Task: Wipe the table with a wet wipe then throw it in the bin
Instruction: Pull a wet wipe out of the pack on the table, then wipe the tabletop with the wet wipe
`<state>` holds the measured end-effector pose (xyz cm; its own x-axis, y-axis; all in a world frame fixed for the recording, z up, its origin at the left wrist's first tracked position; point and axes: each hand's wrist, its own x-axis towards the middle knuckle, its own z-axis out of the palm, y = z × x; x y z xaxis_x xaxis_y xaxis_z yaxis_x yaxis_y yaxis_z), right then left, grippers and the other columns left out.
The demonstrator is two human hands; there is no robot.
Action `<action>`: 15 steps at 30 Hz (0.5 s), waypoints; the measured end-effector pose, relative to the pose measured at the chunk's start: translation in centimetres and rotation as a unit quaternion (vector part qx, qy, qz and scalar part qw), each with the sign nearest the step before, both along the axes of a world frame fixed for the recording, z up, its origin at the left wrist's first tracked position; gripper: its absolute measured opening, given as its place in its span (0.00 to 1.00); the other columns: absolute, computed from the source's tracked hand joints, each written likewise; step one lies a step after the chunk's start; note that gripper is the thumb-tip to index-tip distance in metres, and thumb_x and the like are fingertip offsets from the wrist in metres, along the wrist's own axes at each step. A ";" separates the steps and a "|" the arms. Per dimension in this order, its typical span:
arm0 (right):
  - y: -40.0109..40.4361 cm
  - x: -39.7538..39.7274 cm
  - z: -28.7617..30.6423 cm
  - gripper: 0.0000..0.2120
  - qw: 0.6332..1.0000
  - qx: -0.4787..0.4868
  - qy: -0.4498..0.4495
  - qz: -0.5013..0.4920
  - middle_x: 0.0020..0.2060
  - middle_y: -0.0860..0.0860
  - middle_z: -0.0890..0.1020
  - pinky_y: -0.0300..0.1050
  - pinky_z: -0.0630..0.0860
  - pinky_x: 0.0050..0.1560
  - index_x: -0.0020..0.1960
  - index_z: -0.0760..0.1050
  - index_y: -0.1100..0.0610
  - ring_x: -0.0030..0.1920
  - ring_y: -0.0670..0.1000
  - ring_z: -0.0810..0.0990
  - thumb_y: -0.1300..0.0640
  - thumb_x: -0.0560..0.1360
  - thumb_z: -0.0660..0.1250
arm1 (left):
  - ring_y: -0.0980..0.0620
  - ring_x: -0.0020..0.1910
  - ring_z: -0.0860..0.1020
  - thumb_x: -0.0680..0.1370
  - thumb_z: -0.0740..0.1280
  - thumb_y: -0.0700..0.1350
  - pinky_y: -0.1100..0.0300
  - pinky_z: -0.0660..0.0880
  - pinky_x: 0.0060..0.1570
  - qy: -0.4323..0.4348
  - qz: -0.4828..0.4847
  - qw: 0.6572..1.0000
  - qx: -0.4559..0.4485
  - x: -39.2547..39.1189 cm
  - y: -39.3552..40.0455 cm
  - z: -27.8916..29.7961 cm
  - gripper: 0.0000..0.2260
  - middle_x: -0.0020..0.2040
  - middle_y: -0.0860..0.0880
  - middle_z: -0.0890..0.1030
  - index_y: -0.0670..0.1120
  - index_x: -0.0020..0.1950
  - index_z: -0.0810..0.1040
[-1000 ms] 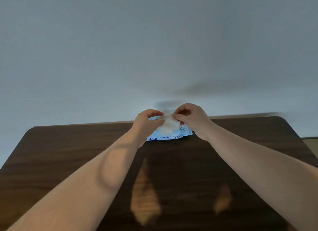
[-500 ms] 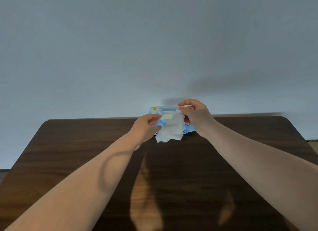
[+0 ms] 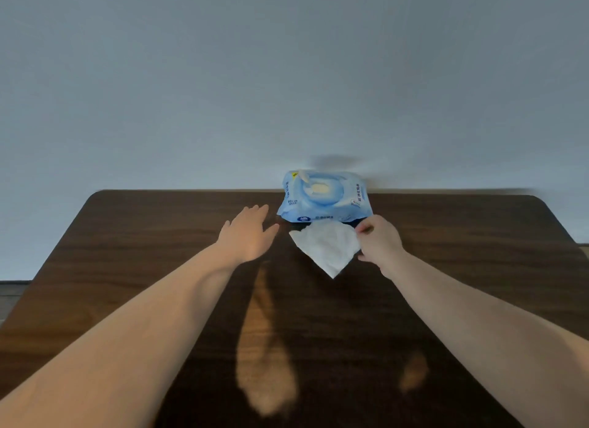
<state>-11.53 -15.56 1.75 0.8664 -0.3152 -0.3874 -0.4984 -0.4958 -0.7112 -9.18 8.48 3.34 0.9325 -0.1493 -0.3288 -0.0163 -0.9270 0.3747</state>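
A white wet wipe (image 3: 328, 247) hangs unfolded just above the dark wooden table (image 3: 127, 268), pinched at its right edge by my right hand (image 3: 377, 242). Directly behind it, at the table's far edge, lies the blue wet wipe pack (image 3: 323, 196) with its round lid open. My left hand (image 3: 248, 233) hovers flat with fingers spread, left of the pack and wipe, touching neither. No bin is in view.
A plain pale wall (image 3: 287, 76) rises right behind the table's far edge. The table's rounded corners show at far left and far right, with floor beyond on both sides. Bright reflections lie on the near tabletop.
The wipe has come free of the pack and spread out, carried toward me by my right hand. My left hand let go of it and moved left, opening flat.
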 end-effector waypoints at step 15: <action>4.6 -0.4 -9.5 0.27 0.824 -0.355 0.012 0.441 0.78 0.52 0.43 0.49 0.43 0.75 0.77 0.40 0.56 0.77 0.50 0.40 0.47 0.83 0.43 | 0.47 0.77 0.43 0.78 0.51 0.65 0.46 0.47 0.74 0.110 -0.011 0.981 0.158 -4.8 5.7 -6.7 0.38 0.79 0.46 0.43 0.44 0.78 0.42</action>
<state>-11.96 -10.99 -7.75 0.8745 0.2795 -0.3964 0.2703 -0.9594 -0.0801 -13.94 14.16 -3.39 0.8320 -0.0258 -0.5542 0.0122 -0.9978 0.0648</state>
